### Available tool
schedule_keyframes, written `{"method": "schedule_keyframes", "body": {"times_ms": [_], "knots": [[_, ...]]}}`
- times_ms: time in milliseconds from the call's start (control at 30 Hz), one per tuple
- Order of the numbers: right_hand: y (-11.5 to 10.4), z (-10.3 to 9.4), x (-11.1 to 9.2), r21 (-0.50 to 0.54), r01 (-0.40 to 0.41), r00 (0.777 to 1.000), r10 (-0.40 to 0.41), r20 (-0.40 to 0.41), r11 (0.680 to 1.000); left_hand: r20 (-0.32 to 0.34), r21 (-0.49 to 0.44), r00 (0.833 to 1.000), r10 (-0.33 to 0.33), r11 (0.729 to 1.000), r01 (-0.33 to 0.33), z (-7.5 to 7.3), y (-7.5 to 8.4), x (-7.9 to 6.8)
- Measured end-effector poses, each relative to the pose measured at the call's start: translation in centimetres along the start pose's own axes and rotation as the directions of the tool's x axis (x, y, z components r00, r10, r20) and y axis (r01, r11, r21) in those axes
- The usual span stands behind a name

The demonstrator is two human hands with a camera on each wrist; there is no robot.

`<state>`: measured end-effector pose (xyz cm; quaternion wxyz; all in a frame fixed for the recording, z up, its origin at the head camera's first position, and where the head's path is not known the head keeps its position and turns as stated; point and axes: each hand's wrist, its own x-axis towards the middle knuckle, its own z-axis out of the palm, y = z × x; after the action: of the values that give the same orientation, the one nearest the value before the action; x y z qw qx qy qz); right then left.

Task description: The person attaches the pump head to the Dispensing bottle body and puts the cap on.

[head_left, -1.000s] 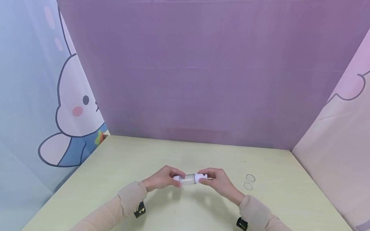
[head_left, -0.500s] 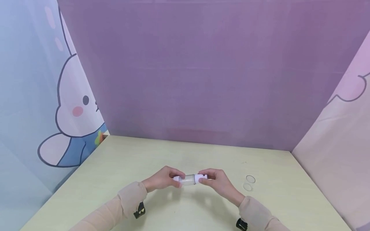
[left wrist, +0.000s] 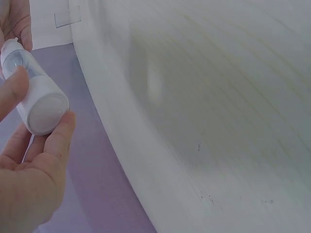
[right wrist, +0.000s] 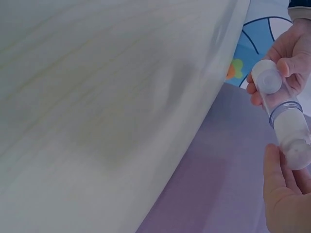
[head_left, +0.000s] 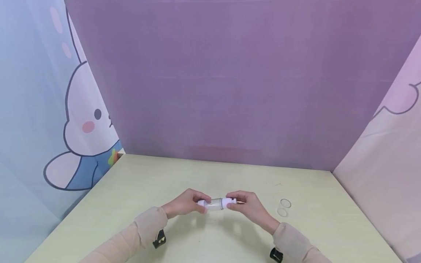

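Almost nothing has moved since the earlier frames: the bottle (head_left: 214, 205) stays between the two grips, the left hand (head_left: 185, 203) pinching its white base (left wrist: 47, 108), the right hand (head_left: 248, 205) its white top (right wrist: 290, 127). Its long axis runs from grip to grip, top pointing rightward. Beyond the right grip is a clear cylinder (head_left: 284, 208).

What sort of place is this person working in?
Probably a small screened-off booth, though what lies beyond is hidden: a pale table has a plain purple backdrop behind it, and a cartoon-printed hanging flanks its left side.
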<state>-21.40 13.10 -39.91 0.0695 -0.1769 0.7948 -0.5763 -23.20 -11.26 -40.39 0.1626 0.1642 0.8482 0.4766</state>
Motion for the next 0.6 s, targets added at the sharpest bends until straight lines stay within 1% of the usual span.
{"method": "schedule_keyframes", "body": {"times_ms": [200, 600], "knots": [[0.1, 0.01, -0.18, 0.08, -0.017, 0.998, 0.012, 0.055, 0.997, 0.004, -0.011, 1.0, 0.009, 1.0, -0.009, 0.12, -0.19, -0.03], [0.19, -0.07, -0.12, 0.067, 0.011, 0.998, -0.015, 0.065, 0.998, 0.005, -0.009, 1.0, 0.013, 1.0, -0.013, 0.13, -0.2, 0.22]]}}
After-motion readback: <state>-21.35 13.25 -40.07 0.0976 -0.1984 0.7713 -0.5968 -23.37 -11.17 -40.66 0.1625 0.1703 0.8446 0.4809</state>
